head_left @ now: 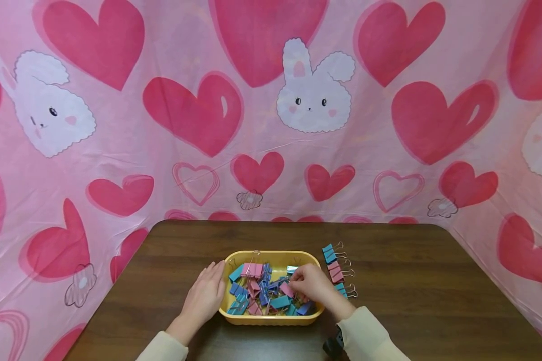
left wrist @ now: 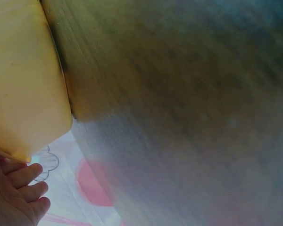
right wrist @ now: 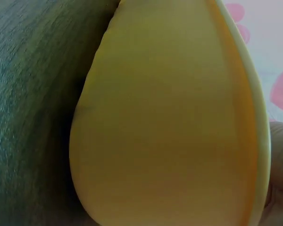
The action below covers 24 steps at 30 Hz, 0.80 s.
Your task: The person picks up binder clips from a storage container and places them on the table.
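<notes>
A yellow plastic basin (head_left: 271, 321) holds many binder clips (head_left: 264, 293) in pink, teal and blue-purple. My left hand (head_left: 206, 291) rests against the basin's left rim, its fingers extended. In the left wrist view, that hand's fingers (left wrist: 28, 190) show beside the basin wall (left wrist: 26, 75). My right hand (head_left: 315, 286) reaches over the right rim, fingertips bent together down among the clips, by a pink binder clip (head_left: 286, 289). Whether it pinches one is too small to tell. In the right wrist view the basin wall (right wrist: 170, 117) hides most of this hand (right wrist: 279, 174).
Right of the basin, a column of teal and pink binder clips (head_left: 335, 272) lies on the brown wooden table (head_left: 415, 281), handles pointing right. A dark object (head_left: 332, 346) sits by the right sleeve. Pink heart-and-rabbit cloth (head_left: 271, 125) surrounds the table's far side and both flanks.
</notes>
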Motion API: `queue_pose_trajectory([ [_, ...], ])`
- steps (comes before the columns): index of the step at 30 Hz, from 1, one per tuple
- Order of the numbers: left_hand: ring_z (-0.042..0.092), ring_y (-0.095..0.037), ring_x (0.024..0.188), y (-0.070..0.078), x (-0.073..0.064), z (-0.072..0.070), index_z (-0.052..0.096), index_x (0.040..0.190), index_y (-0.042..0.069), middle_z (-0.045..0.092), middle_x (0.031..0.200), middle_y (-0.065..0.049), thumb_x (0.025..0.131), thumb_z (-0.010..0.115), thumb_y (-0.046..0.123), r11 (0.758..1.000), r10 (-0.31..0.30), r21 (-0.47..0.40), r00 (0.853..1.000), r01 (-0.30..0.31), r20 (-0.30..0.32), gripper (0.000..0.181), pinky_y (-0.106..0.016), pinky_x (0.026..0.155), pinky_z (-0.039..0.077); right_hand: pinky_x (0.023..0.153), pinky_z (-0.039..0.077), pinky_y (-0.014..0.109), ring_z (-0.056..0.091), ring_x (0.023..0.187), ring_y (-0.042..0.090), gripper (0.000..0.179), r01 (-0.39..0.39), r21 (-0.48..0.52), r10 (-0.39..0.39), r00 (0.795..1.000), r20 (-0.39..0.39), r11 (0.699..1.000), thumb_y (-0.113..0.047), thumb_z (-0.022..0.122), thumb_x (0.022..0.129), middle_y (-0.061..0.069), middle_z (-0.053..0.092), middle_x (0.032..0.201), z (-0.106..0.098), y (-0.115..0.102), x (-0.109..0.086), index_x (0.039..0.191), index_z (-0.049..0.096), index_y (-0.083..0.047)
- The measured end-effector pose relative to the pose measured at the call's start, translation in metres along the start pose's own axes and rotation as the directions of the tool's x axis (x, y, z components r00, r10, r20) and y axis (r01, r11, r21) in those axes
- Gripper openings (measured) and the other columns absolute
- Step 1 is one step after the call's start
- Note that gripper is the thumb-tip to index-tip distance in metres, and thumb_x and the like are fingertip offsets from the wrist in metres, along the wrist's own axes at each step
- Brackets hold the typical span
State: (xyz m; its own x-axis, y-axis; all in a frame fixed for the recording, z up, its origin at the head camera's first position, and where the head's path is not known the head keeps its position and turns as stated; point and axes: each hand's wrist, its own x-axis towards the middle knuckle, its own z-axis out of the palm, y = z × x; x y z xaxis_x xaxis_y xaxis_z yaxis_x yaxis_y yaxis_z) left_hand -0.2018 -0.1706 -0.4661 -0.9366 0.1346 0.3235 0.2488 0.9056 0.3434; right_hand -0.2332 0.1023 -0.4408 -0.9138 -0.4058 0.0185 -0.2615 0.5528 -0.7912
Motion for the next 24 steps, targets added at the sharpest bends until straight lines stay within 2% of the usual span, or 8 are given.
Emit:
queue_pose_trajectory([
  [6, 0.037, -0.033, 0.127, 0.000, 0.000, -0.001, 0.046, 0.132, -0.004, 0.048, 0.133, -0.017, 0.093, 0.049, 0.016, 1.000, -0.003, -0.002, 1.000, 0.003, 0.003, 0.044, -0.046, 0.105, 0.026, 0.036, 0.043, 0.023, 0.049, 0.038, 0.013, 0.015, -0.005, -0.085, 0.001, 0.999, -0.044, 0.996, -0.006, 0.065, 0.081, 0.002, 0.054, 0.050, 0.003, -0.002, 0.000, 0.067, 0.064, -0.005],
  [10, 0.037, -0.033, 0.127, 0.001, 0.000, -0.001, 0.045, 0.133, -0.004, 0.047, 0.133, -0.017, 0.093, 0.049, 0.016, 1.000, -0.008, 0.000, 1.000, 0.008, 0.010, 0.045, -0.045, 0.105, 0.026, 0.036, 0.042, 0.024, 0.047, 0.037, 0.010, 0.017, -0.007, -0.153, -0.004, 0.997, -0.076, 0.988, -0.005, 0.064, 0.080, -0.003, 0.051, 0.048, 0.001, -0.002, 0.000, 0.063, 0.063, -0.007],
  [13, 0.036, -0.033, 0.127, 0.001, 0.000, -0.001, 0.045, 0.133, -0.004, 0.047, 0.133, -0.017, 0.093, 0.049, 0.016, 1.000, -0.010, 0.000, 1.000, 0.010, 0.013, 0.044, -0.045, 0.105, 0.026, 0.036, 0.042, 0.024, 0.046, 0.036, 0.008, 0.018, -0.004, -0.166, -0.012, 0.995, -0.098, 0.986, -0.004, 0.063, 0.079, -0.005, 0.050, 0.047, 0.000, -0.001, 0.000, 0.061, 0.061, -0.008],
  [20, 0.037, -0.033, 0.126, 0.000, 0.000, 0.000, 0.046, 0.132, -0.004, 0.048, 0.132, -0.017, 0.092, 0.049, 0.016, 1.000, -0.006, 0.001, 1.000, 0.006, 0.002, 0.045, -0.046, 0.104, 0.027, 0.037, 0.045, 0.024, 0.049, 0.039, 0.009, 0.017, 0.011, -0.051, -0.019, 0.987, -0.162, 0.999, -0.002, 0.062, 0.080, -0.002, 0.053, 0.050, -0.005, 0.003, -0.002, 0.063, 0.061, -0.005],
  [24, 0.038, -0.033, 0.126, 0.000, 0.000, 0.000, 0.047, 0.131, -0.005, 0.048, 0.132, -0.017, 0.092, 0.049, 0.016, 1.000, -0.004, 0.001, 1.000, 0.004, -0.003, 0.044, -0.046, 0.104, 0.027, 0.039, 0.047, 0.026, 0.051, 0.041, 0.011, 0.014, -0.015, 0.075, 0.028, 0.984, -0.176, 0.997, -0.003, 0.062, 0.082, 0.000, 0.054, 0.052, -0.008, 0.005, -0.004, 0.068, 0.062, -0.002],
])
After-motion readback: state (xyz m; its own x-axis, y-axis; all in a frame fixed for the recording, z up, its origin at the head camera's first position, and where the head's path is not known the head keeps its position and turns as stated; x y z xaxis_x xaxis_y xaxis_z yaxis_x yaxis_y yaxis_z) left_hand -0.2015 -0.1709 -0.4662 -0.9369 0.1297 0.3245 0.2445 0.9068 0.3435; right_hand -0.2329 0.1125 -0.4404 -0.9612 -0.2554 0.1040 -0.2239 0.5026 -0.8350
